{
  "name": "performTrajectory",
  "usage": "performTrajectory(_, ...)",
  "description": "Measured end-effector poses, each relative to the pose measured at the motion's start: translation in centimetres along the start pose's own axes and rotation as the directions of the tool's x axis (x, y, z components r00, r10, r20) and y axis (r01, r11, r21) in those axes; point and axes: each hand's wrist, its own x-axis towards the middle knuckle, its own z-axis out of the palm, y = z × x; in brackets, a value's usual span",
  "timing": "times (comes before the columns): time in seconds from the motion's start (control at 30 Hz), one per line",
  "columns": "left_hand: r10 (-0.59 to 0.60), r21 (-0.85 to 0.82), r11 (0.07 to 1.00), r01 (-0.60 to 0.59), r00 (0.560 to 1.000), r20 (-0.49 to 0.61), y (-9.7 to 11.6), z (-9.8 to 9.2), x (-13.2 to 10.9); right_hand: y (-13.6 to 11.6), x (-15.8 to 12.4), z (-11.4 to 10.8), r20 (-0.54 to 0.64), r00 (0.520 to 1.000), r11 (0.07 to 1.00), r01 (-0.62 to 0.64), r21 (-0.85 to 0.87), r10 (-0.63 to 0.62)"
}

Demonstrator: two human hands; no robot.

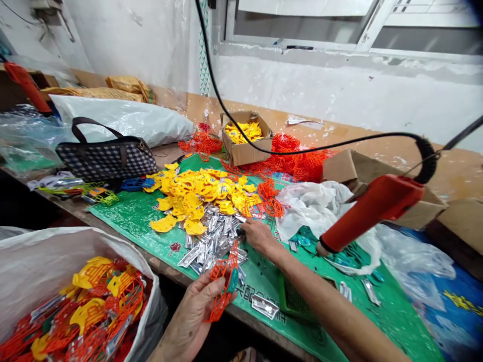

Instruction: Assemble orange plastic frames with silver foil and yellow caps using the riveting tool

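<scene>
My left hand is closed on an orange plastic lattice piece with a small teal part on it, held just in front of the table edge. My right hand reaches over the green mat and its fingertips pinch into a heap of shiny metal clips; what the fingers hold is hidden. Beyond the clips lies a pile of yellow plastic pieces with some loose orange lattice pieces beside it.
A red hanging power tool with a black cord dangles at right. A white sack of assembled parts stands at lower left. A cardboard box of yellow pieces, an orange lattice heap, a checked handbag and a white plastic bag crowd the table.
</scene>
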Motion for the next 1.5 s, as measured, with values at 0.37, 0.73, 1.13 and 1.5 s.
performTrajectory(0.37, 0.048, 0.119, 0.992, -0.052, 0.998, 0.036, 0.8, 1.6, 1.5, 0.4, -9.0, -3.7, 0.149, 0.987, 0.567, -0.086, 0.819, -0.064)
performTrajectory(0.73, 0.090, 0.610, 0.666, -0.430, 0.858, 0.506, -1.0, 4.7, 0.9, -1.1, -15.0, -3.1, 0.078, 0.997, 0.211, -0.080, 0.974, 0.018)
performTrajectory(1.13, 0.161, 0.627, 0.248, -0.739, 0.669, 0.726, -2.4, 4.8, 0.4, 0.3, -18.6, -2.0, -0.412, 0.910, 0.644, 0.343, 0.684, -0.047)
performTrajectory(1.5, 0.254, 0.238, -0.266, -0.934, 0.171, 0.952, -2.6, 4.9, 0.4, -0.5, -22.0, -0.9, -0.751, 0.610, 0.811, 0.556, 0.180, -0.252)
